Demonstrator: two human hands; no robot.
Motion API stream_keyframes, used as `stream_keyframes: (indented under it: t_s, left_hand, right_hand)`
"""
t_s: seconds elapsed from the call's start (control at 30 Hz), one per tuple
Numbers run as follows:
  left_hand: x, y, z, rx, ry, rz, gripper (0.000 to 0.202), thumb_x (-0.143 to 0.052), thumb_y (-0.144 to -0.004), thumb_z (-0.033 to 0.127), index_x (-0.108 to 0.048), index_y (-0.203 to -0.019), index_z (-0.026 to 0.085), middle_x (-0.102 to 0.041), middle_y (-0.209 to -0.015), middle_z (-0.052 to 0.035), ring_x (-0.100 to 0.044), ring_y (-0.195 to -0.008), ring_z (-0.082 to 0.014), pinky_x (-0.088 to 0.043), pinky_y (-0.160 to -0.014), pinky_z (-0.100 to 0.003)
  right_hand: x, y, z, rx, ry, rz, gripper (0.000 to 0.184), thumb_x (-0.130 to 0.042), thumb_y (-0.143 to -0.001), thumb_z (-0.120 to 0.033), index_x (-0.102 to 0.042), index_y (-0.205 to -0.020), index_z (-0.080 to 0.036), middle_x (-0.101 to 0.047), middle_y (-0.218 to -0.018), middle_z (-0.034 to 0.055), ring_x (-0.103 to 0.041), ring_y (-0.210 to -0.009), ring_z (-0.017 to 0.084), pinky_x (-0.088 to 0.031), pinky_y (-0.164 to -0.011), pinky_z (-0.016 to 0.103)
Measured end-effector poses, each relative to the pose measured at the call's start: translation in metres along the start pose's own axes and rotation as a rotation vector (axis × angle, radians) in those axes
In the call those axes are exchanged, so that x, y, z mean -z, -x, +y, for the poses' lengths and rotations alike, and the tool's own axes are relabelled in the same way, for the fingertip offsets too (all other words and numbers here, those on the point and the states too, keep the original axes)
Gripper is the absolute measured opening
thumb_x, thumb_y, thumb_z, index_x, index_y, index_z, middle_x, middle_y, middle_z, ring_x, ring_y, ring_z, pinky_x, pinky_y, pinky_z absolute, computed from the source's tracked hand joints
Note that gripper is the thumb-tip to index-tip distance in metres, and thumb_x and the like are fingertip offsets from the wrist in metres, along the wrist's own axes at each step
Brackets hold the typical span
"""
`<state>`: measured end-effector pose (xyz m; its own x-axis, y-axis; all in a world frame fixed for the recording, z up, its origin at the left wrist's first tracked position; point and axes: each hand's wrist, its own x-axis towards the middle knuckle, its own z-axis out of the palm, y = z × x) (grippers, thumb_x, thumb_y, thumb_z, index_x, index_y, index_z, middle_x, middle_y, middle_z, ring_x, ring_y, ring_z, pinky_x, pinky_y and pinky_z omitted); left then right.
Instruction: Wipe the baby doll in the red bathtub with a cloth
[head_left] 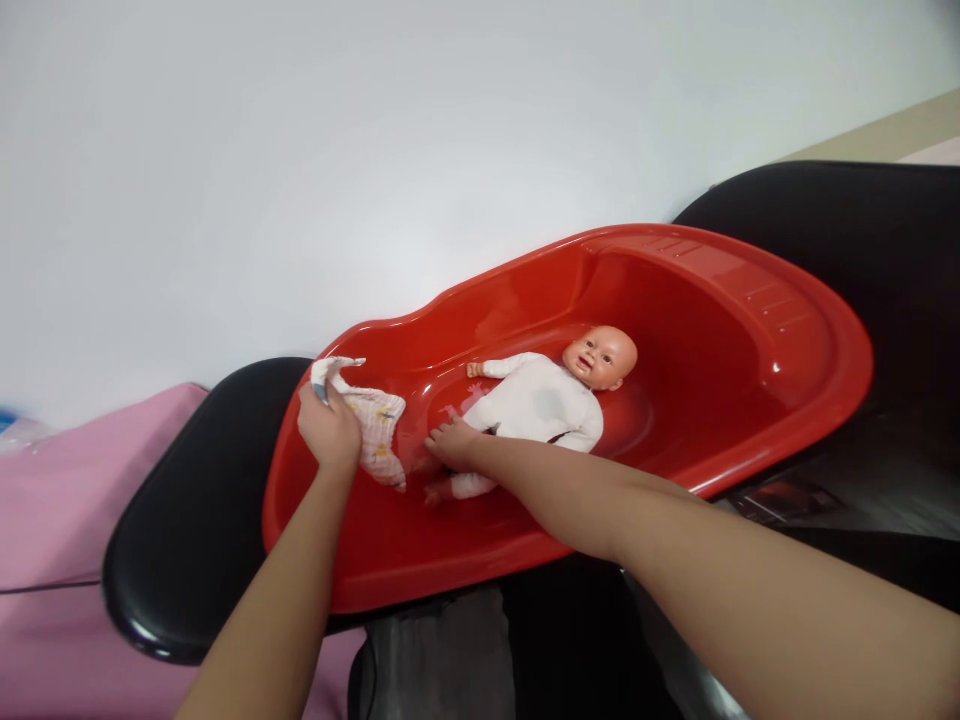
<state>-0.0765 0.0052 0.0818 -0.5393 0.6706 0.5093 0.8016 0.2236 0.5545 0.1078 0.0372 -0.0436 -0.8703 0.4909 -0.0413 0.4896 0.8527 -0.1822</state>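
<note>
A bald doll (540, 405) in a white long-sleeved suit lies on its back in a red baby bathtub (675, 270), its head to the right. A damp grey patch shows on its chest. My left hand (330, 425) is closed on a thin white cloth (379, 430) with small yellow and dark prints, which hangs down over the tub's narrow left end. Lower and to the right, my right hand (454, 443) is at the doll's legs with its fingers apart. My forearm covers part of the doll's lower side. Whether the fingertips touch a leg cannot be made out.
The tub rests on a black padded surface (180, 520) that shows at both ends. A plain white wall (375, 150) stands behind it. Pink material (82, 480) lies at the left, with a clear and blue plastic item (19, 432) at the edge.
</note>
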Motion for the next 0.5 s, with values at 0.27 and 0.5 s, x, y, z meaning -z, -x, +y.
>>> stream_keyframes:
  t_s: [0.27, 0.5]
  left_hand:
    - [-0.006, 0.0, -0.011, -0.064, -0.044, 0.078, 0.042, -0.035, -0.11, 0.046, -0.064, -0.12, 0.019, -0.069, -0.121, -0.0138, -0.066, -0.115, -0.0308, -0.052, -0.104, -0.045]
    - [-0.009, 0.001, -0.011, -0.033, -0.161, -0.001, 0.042, -0.032, -0.109, 0.052, -0.06, -0.106, 0.022, -0.065, -0.117, -0.0137, -0.067, -0.11, -0.0328, -0.054, -0.095, -0.046]
  right_hand:
    - [0.032, -0.002, 0.044, -0.149, -0.178, 0.055, 0.035, -0.069, -0.096, -0.045, -0.067, -0.123, -0.023, -0.066, -0.137, 0.0116, -0.061, -0.122, 0.031, -0.046, -0.114, 0.046]
    - [0.056, 0.033, 0.127, -0.633, -0.127, 0.306, 0.037, -0.062, -0.1, -0.031, -0.064, -0.132, -0.012, -0.063, -0.136, 0.0247, -0.056, -0.129, 0.038, -0.034, -0.118, 0.057]
